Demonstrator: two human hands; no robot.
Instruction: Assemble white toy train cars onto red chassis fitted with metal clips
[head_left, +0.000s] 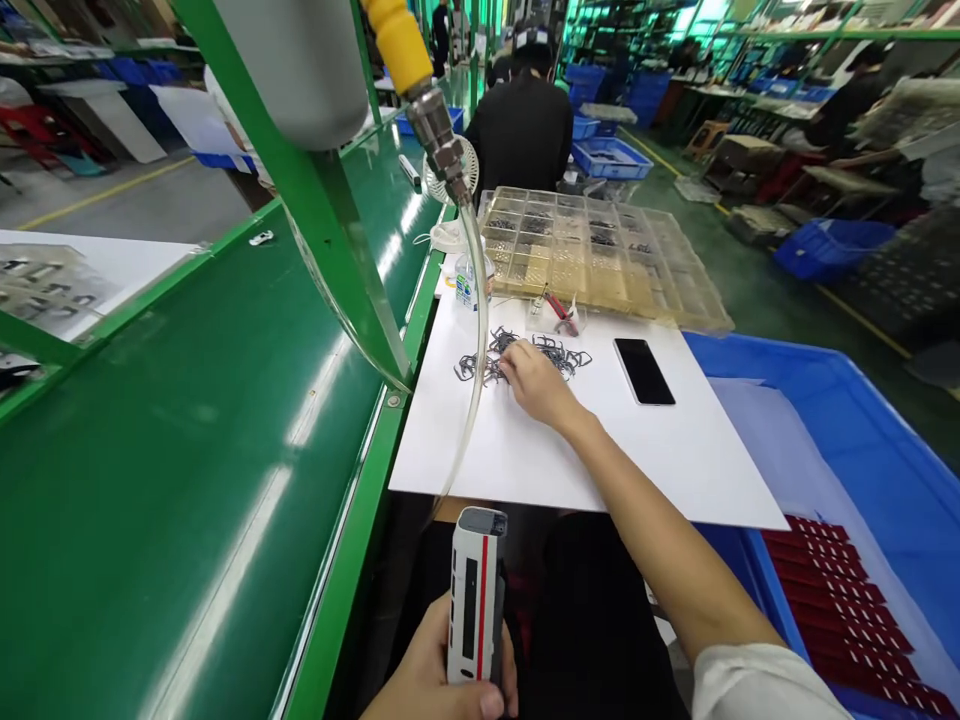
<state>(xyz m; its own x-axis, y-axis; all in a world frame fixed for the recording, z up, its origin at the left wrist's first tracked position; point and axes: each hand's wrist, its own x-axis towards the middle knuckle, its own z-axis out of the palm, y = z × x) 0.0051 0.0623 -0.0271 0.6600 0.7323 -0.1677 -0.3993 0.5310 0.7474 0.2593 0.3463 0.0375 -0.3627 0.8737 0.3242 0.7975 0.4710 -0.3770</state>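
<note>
My left hand (439,675) is low at the bottom of the view, fingers wrapped round a white and grey device with a red stripe (476,595), held upright. My right hand (536,385) reaches forward over the white board (675,460) and rests, fingers curled down, on a pile of small dark metal clips (517,357). What its fingertips pinch, if anything, is hidden. A black phone (643,370) lies flat on the board to the right of that hand.
A clear compartment tray (600,255) with dark parts sits behind the board. A green conveyor (187,450) runs along the left. A clear hose (476,340) hangs from a yellow fitting. A blue bin (862,440) with red pieces stands right. A person in black stands ahead.
</note>
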